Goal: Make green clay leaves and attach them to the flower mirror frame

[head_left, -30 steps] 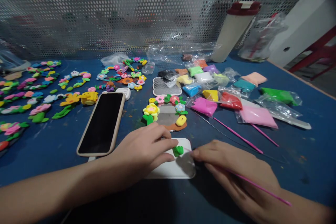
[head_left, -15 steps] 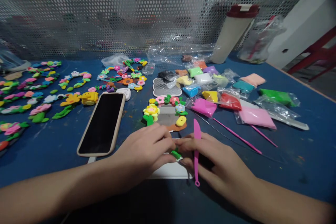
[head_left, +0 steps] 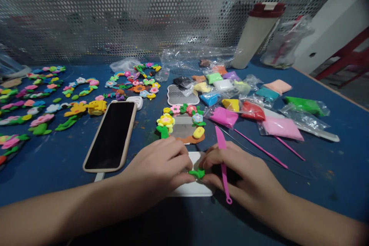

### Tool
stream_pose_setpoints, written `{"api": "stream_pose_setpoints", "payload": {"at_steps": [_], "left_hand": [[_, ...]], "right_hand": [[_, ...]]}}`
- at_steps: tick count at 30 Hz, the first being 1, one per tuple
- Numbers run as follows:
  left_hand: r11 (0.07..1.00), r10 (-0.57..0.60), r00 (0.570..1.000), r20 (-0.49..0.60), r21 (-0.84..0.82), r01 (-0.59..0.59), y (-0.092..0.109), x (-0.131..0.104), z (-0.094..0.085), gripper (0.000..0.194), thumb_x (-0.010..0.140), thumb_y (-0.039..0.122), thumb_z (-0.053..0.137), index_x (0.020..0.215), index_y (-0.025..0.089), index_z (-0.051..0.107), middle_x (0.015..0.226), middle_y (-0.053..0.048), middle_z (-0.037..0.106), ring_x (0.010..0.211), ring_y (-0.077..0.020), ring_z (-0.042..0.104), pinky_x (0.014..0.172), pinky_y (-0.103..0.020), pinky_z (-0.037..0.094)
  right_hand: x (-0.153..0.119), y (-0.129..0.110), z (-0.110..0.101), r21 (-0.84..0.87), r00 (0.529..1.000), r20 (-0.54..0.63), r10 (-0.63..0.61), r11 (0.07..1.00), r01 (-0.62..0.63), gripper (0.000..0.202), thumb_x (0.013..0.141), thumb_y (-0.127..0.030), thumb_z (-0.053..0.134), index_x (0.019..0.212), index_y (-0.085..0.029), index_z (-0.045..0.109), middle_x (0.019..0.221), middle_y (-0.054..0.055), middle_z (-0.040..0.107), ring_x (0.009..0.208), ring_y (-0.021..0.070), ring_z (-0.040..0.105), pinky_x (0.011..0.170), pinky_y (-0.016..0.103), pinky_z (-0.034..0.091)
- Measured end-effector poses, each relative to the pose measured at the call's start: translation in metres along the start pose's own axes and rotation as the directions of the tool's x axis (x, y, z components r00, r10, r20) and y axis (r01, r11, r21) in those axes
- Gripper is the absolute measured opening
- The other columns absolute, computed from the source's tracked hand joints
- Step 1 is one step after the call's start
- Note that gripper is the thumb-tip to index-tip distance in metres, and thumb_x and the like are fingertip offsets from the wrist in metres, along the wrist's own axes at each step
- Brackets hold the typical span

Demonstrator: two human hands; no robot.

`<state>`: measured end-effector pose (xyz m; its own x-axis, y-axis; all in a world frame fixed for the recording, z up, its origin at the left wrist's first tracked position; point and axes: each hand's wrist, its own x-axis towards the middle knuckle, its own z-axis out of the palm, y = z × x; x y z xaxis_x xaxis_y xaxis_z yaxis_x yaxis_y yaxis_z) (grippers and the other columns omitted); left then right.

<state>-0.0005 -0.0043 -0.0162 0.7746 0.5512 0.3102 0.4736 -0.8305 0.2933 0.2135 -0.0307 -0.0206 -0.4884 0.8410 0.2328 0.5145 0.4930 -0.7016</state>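
Over a white board [head_left: 193, 190], my left hand [head_left: 163, 163] pinches the left end of a small curved piece of green clay [head_left: 197, 173]. My right hand [head_left: 238, 167] has a pink plastic clay knife [head_left: 223, 163] tucked between its fingers, blade pointing up and away. That hand's thumb and fingertips are close together at the clay's right end, seemingly touching it. Just beyond the board lies a mirror-like frame [head_left: 184, 125] ringed with clay flowers, green leaves and a yellow clay figure [head_left: 198, 133].
A phone [head_left: 113, 138] with a cable lies at left, near finished clay decorations [head_left: 81, 86]. Bagged coloured clay [head_left: 224, 117] and pink tools [head_left: 261, 148] fill the right. A tumbler [head_left: 257, 36] stands by the perforated metal panel [head_left: 144, 15] at the back.
My right hand has drawn slightly right, and its knife leans more. The green clay shows more between my fingertips, and more of the white board is visible.
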Motion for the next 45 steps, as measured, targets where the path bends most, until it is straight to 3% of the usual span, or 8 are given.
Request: {"api": "stream_pose_setpoints", "payload": {"at_steps": [8,13,20,28,33,37,41,45], "left_hand": [[0.987,-0.059,0.993,0.099,-0.142,0.073,0.002,0.001,-0.004,0.021,0.081,0.030,0.068,0.096,0.016,0.061,0.089,-0.003,0.060,0.081,-0.0175,0.053,0.069,-0.027,0.040],[0.981,-0.071,0.993,0.091,-0.173,0.086,0.004,0.003,-0.003,0.013,0.081,0.025,0.068,0.079,0.015,0.060,0.083,-0.002,0.058,0.077,-0.0161,0.052,0.068,-0.026,0.039],[0.949,-0.128,0.987,0.093,-0.277,0.149,0.005,0.001,-0.002,0.008,0.084,0.018,0.064,0.079,0.017,0.058,0.085,-0.002,0.057,0.081,-0.0148,0.052,0.070,-0.025,0.040],[0.941,-0.164,0.979,0.124,-0.278,0.193,0.004,0.000,-0.001,0.009,0.086,0.018,0.060,0.078,0.018,0.056,0.088,-0.002,0.057,0.085,-0.0155,0.053,0.073,-0.026,0.041],[0.944,-0.161,0.976,0.150,-0.266,0.197,0.004,0.001,-0.003,0.008,0.085,0.018,0.060,0.078,0.018,0.057,0.089,-0.002,0.058,0.086,-0.0158,0.053,0.074,-0.026,0.042],[0.976,-0.125,0.981,0.146,-0.162,0.149,0.006,0.003,-0.004,0.010,0.086,0.017,0.059,0.076,0.017,0.056,0.086,-0.003,0.058,0.081,-0.0157,0.053,0.070,-0.026,0.042],[0.995,-0.078,0.988,0.136,-0.045,0.085,0.010,0.004,-0.005,0.012,0.087,0.017,0.056,0.075,0.015,0.055,0.085,-0.004,0.059,0.078,-0.0169,0.052,0.069,-0.029,0.042],[0.996,-0.081,0.986,0.146,-0.033,0.087,0.012,0.004,-0.006,0.015,0.089,0.015,0.050,0.074,0.015,0.054,0.083,-0.005,0.059,0.077,-0.0175,0.052,0.068,-0.030,0.043]], "right_hand": [[-0.001,0.002,-0.002,0.027,1.000,0.013,0.025,0.999,-0.025,0.008,0.082,-0.017,0.065,0.085,-0.021,0.058,0.078,0.001,0.065,0.074,0.0181,0.054,0.064,0.029,0.043],[-0.002,0.000,-0.002,0.005,1.000,0.007,-0.008,1.000,0.008,0.006,0.083,-0.018,0.063,0.085,-0.021,0.058,0.078,0.000,0.066,0.072,0.0182,0.054,0.063,0.030,0.042],[-0.003,0.002,-0.004,-0.011,0.999,-0.043,0.000,1.000,-0.001,0.006,0.083,-0.016,0.063,0.086,-0.020,0.059,0.080,0.002,0.066,0.074,0.0185,0.055,0.064,0.030,0.043],[-0.001,0.001,-0.007,-0.086,0.998,-0.061,0.033,0.996,-0.038,0.010,0.081,-0.011,0.061,0.084,-0.021,0.059,0.079,0.002,0.067,0.073,0.0184,0.057,0.063,0.030,0.045],[0.003,0.005,-0.012,-0.264,0.996,-0.092,-0.006,0.964,-0.019,0.008,0.082,-0.013,0.061,0.083,-0.020,0.059,0.078,0.002,0.067,0.074,0.0197,0.058,0.064,0.031,0.044],[0.004,0.011,-0.014,-0.391,0.992,-0.114,-0.048,0.920,-0.001,0.011,0.081,-0.010,0.060,0.084,-0.020,0.058,0.078,0.003,0.068,0.076,0.0226,0.059,0.066,0.034,0.044],[0.003,0.012,-0.014,-0.412,0.995,-0.099,-0.024,0.911,-0.019,0.013,0.080,-0.008,0.060,0.086,-0.020,0.059,0.078,0.003,0.068,0.075,0.0225,0.059,0.065,0.034,0.043],[0.002,0.013,-0.013,-0.373,0.997,-0.077,-0.012,0.927,-0.018,0.012,0.084,-0.012,0.057,0.092,-0.020,0.061,0.083,0.005,0.069,0.078,0.0238,0.058,0.068,0.037,0.044]]}}
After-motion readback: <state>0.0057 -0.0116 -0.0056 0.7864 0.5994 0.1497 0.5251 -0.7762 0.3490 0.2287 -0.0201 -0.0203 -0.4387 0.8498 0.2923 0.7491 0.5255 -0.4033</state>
